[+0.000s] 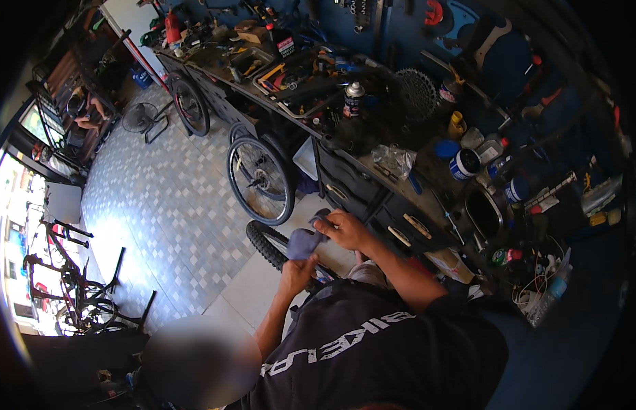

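A grey-purple cloth (303,243) is stretched between my two hands, above a bicycle wheel with a knobby black tyre (263,247). My left hand (299,273) is closed on the cloth's lower edge. Farther right and a little higher, my right hand (347,230) grips its other end, where a darker bunched part shows by the fingers. My forearms, the cloth and my black shirt hide much of the wheel.
A cluttered workbench (427,179) runs along the right, bearing tools, a spray can (353,100) and tubs. Another wheel (260,180) leans against its drawers. Several bicycles (75,287) stand at the left. A floor fan (144,119) and a seated person (89,113) are farther back.
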`<state>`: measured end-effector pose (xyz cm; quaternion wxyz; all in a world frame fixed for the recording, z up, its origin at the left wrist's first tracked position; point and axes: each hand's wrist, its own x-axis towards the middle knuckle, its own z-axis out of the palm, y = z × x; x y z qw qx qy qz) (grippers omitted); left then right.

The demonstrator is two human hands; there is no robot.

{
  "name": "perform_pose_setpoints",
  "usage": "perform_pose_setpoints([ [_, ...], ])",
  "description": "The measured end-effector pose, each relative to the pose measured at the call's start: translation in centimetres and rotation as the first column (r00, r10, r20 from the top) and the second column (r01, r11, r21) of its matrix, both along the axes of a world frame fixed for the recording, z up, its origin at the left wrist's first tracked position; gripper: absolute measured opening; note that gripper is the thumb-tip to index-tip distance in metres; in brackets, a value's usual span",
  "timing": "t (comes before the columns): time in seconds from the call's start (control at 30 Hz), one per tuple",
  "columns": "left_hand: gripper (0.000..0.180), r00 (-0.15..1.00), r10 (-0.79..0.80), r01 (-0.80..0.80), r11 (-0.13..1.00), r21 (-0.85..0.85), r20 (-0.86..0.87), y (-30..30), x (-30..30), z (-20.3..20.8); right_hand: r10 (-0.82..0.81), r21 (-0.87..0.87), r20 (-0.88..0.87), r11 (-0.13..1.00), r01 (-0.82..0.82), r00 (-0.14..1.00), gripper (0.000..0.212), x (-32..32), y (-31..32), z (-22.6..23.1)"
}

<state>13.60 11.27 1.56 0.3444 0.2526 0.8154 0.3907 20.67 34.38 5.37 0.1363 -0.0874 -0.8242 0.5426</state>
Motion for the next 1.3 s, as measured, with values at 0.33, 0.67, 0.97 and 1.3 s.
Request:
perform_pose_setpoints([
  [0.33,0.093,0.794,-0.079,-0.221,0.886,0.407,0.603,5.2,-1.8,0.2,0.378,0.161,0.177,0.900,-0.405,0.909,0.058,-2.2,-6.1,8.0],
  [0.67,0.121,0.282,-0.427,-0.690,0.532,0.491,0.859,9.7,-1.3,6.2,0.124,0.655,-0.265,0.751,0.084,0.956,0.099,-1.0,0.4,4.8],
  [0.97,0.106,0.533,-0.334,-0.364,0.738,0.567,0.777,10.0,-1.1,5.1,-0.153,-0.143,-0.050,0.979,0.145,0.987,0.037,-3.7,7.3,-2.9],
  [1.3,0.040,0.764,0.342,-0.557,0.778,0.291,0.547,3.5,0.0,-0.4,-0.124,0.424,-0.496,0.829,0.365,0.860,0.084,-21.5,20.1,13.7],
])
